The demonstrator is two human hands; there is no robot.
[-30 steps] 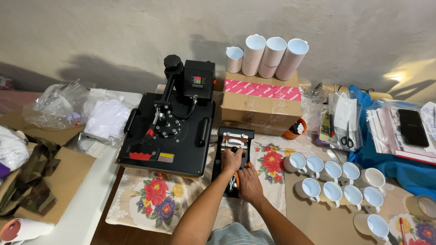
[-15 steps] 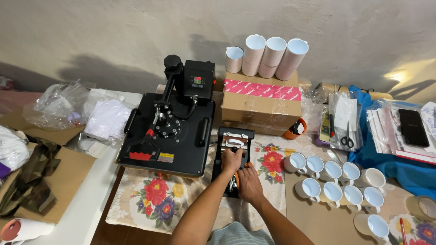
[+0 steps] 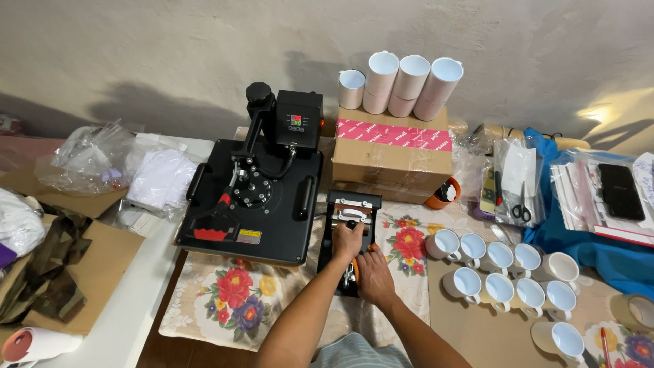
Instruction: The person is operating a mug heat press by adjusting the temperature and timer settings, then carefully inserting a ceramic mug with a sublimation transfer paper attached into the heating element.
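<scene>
**Here: two hands on a small mug press, worktable seen from above**

Hidden or unclear: the lower half of the small black mug press (image 3: 351,235) lies under both hands, so its handle and base are hard to make out. An orange part shows only as a sliver between the hands. Both forearms run out of the bottom edge. A paper roll at the lower left corner and a tape roll at the right edge are cut off.

Left hand (image 3: 348,240): fingers curled and closed over the middle of the mug press, just below its white mug (image 3: 352,215), which sits clamped in the upper part.

Right hand (image 3: 374,275): fingers bent, laid on the press's lower right side, touching it; whether it grips anything cannot be told.

Position: the mug press stands on a floral cloth (image 3: 235,293), just beside the right edge of a large flat black heat press (image 3: 253,201) and in front of a brown cardboard box with pink tape (image 3: 393,155).

Surroundings: four white paper rolls (image 3: 402,83) stand on the box. A cluster of white ceramic mugs (image 3: 507,276) sits to the right, near the right hand but apart from it.

Open room: bare cloth lies between the mug press and the mugs, and in front of the heat press toward the near table edge.
</scene>
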